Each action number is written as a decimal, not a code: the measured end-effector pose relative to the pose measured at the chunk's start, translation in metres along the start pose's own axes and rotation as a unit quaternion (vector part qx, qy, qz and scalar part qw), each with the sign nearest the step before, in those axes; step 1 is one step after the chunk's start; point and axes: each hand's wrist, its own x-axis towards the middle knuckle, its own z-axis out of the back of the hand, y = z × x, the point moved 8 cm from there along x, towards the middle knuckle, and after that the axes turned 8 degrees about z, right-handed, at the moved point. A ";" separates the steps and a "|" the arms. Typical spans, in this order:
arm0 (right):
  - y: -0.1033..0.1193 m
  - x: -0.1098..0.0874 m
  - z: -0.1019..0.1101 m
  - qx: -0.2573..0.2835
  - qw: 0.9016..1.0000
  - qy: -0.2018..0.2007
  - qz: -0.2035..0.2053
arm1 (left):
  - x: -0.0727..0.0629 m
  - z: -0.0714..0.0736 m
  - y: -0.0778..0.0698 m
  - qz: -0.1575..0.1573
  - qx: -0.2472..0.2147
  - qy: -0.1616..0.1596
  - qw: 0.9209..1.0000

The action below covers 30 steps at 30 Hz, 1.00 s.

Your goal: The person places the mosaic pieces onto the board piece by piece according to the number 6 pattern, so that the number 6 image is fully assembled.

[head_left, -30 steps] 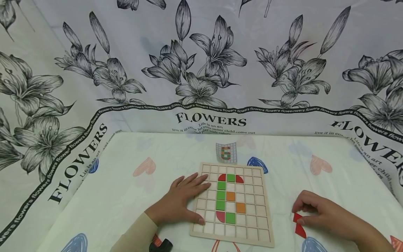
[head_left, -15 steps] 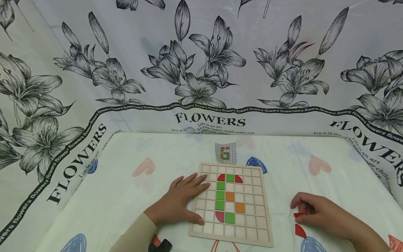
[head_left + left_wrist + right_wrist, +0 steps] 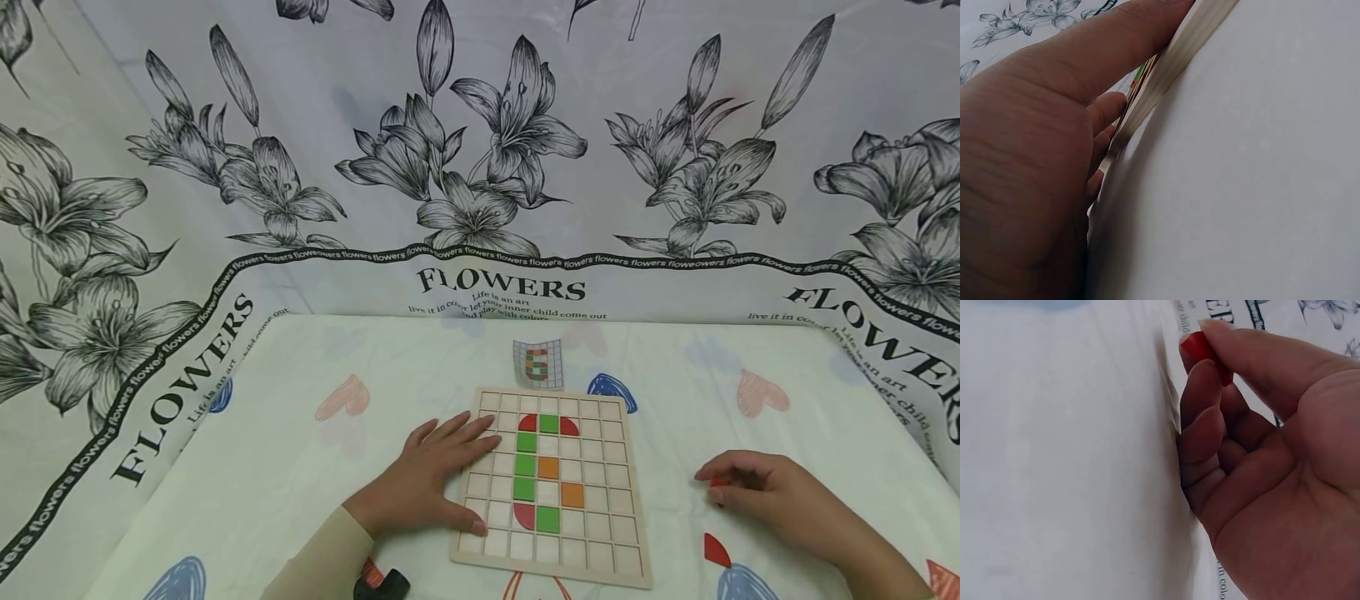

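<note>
A wooden grid board (image 3: 611,533) lies on the table, several of its cells filled with green squares (image 3: 525,465), orange squares (image 3: 572,495) and red quarter-circle tiles (image 3: 569,427). My left hand (image 3: 426,482) rests on the board's left side, fingers spread and straight; in the left wrist view the thumb lies along the board's edge (image 3: 1169,69). Right of the board, my right hand (image 3: 772,500) pinches a red tile (image 3: 1207,355) between thumb and fingers, which hide most of it from the head view. Just below this hand lies another red quarter-circle tile (image 3: 716,550).
A small printed card (image 3: 538,364) with a coloured grid pattern lies behind the board. The white tablecloth (image 3: 277,467) carries heart prints. A flower-printed curtain (image 3: 495,167) rises at the back. Near my left wrist sits a black object (image 3: 382,585).
My right hand has picked one of two red tiles off the cloth and lifted it slightly away, leaving the other lying there. The left hand has stayed on the board.
</note>
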 end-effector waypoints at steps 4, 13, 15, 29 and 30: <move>0.000 0.000 0.002 0.013 1.000 -0.014 -0.010 | 0.000 0.001 -0.001 -0.001 0.003 -0.001 1.000; 0.006 0.001 0.005 0.015 0.997 -0.069 -0.014 | -0.001 0.002 -0.003 -0.001 0.003 -0.003 1.000; 0.006 0.002 0.005 0.019 0.996 -0.084 -0.027 | -0.001 0.001 -0.002 0.000 0.005 -0.002 1.000; 0.011 0.003 0.009 0.044 0.989 -0.134 -0.042 | -0.001 0.001 -0.001 0.001 0.003 0.000 1.000; 0.012 0.004 0.009 0.043 0.989 -0.135 -0.037 | -0.001 0.001 -0.001 0.001 0.003 0.000 1.000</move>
